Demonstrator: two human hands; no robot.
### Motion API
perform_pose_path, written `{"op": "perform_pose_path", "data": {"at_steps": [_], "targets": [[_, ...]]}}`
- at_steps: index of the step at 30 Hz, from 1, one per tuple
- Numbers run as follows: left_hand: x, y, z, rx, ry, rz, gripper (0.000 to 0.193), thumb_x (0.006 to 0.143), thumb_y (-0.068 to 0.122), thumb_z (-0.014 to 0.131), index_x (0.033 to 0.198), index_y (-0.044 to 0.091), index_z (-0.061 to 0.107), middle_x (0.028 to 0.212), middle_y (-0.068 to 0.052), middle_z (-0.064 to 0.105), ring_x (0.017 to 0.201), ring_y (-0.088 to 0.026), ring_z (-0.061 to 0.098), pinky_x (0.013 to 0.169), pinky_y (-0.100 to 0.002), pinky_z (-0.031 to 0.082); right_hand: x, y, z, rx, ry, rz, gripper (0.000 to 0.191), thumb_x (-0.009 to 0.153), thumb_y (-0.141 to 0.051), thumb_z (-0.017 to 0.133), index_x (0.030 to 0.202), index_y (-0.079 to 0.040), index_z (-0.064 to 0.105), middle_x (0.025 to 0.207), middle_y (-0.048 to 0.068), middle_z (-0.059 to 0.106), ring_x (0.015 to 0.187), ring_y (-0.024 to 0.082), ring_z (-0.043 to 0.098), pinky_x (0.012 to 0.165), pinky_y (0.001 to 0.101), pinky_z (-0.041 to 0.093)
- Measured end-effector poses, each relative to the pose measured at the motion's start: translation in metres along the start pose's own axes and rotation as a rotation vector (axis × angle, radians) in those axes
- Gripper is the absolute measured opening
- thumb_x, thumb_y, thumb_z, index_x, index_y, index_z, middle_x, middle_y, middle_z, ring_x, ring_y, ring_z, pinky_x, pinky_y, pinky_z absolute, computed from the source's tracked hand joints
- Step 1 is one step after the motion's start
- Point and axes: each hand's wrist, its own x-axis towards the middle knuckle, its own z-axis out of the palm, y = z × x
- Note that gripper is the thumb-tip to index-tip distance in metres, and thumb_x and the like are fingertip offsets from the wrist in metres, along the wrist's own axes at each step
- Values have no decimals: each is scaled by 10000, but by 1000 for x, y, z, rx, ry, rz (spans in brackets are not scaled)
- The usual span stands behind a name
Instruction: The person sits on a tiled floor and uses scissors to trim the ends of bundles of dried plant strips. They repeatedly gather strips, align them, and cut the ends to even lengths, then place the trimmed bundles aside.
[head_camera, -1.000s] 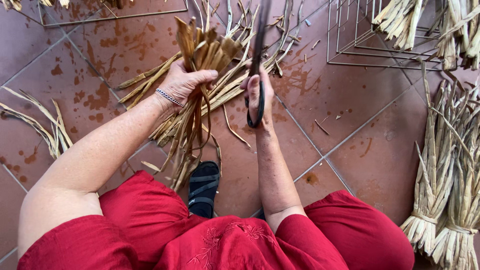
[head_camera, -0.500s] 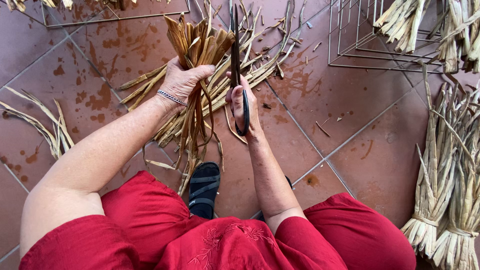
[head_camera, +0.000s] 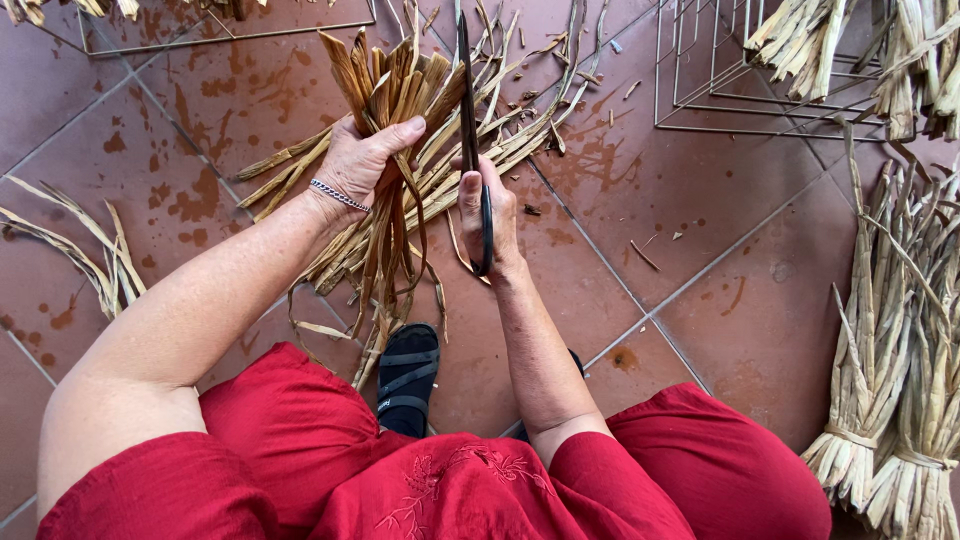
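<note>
Scissors in right hand, fingers closed through handle loops, blades shut, upright beside leaf tips. Left hand clenched round bundle of dried leaves, raised over tiled floor. Trimming step; next cut likely needs blades opened, set across tips.

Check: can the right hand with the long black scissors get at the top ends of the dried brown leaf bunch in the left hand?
Probably yes: the scissors stand right beside the bunch, with nothing between.

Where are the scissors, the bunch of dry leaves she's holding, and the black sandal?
scissors (head_camera: 467, 90), head view, on the dark blades.
bunch of dry leaves (head_camera: 392, 85), head view, on the cut top ends.
black sandal (head_camera: 407, 375), head view, on the straps.
</note>
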Motion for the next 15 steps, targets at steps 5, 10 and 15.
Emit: {"op": "perform_pose_path", "data": {"at_steps": [5, 10, 15], "targets": [[2, 0, -1, 6, -7, 8, 276, 861, 81, 847, 1110, 74, 729, 998, -31, 758, 861, -122, 727, 752, -284, 631, -1, 5, 3, 35, 28, 43, 661, 1079, -639, 378, 1214, -52, 652, 658, -38, 489, 632, 58, 491, 582, 258, 410], [5, -5, -5, 31, 23, 6, 259, 876, 78, 849, 1096, 71, 713, 931, -27, 730, 777, -129, 699, 655, -281, 612, 0, 0, 3, 266, 35, 104, 685, 1067, -633, 431, 1212, -2, 654, 684, -71, 412, 591, 38, 431, 524, 241, 351], [9, -6, -10, 0, 51, 18, 250, 864, 59, 845, 1067, 59, 700, 918, -38, 732, 760, -137, 706, 640, -284, 613, -4, -7, 4, 269, -52, -9, 733, 1045, -655, 383, 1359, -19, 570, 679, -91, 425, 594, 31, 421, 526, 235, 338]]}}
